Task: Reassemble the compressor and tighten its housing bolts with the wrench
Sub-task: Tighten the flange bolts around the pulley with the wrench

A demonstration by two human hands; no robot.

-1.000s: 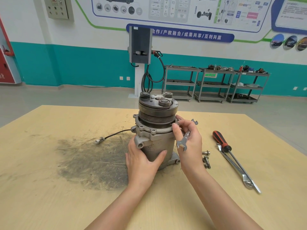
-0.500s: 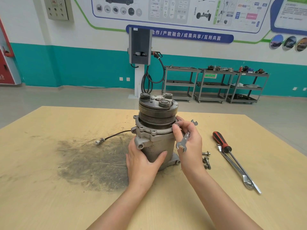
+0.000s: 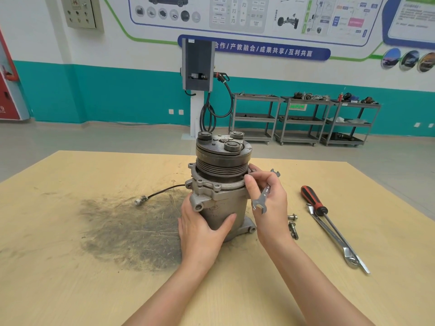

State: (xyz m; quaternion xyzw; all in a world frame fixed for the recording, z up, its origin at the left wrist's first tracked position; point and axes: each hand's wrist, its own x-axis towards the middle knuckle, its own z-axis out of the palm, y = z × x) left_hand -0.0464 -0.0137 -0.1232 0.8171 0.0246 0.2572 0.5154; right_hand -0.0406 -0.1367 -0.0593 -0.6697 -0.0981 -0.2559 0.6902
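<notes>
A grey metal compressor [image 3: 220, 184] stands upright on the wooden table [image 3: 70, 267], its grooved pulley and clutch plate on top. My left hand [image 3: 201, 228] wraps around the lower front of its housing. My right hand [image 3: 268, 201] is at the right side of the housing flange; its fingertips pinch something small at the rim, which I cannot make out. A small open-ended wrench [image 3: 262, 200] lies across that hand's palm, one jaw pointing down and the other end showing behind the fingers.
Two loose bolts [image 3: 292, 223] lie just right of the compressor. Further right are a red-handled screwdriver [image 3: 314, 200] and a long spanner [image 3: 334, 241]. The compressor's black cable with connector [image 3: 141, 199] trails left over a dark grimy patch [image 3: 131, 231].
My right hand's fingertips have shifted slightly at the flange rim with the wrench still in the palm. The left hand and compressor stay put.
</notes>
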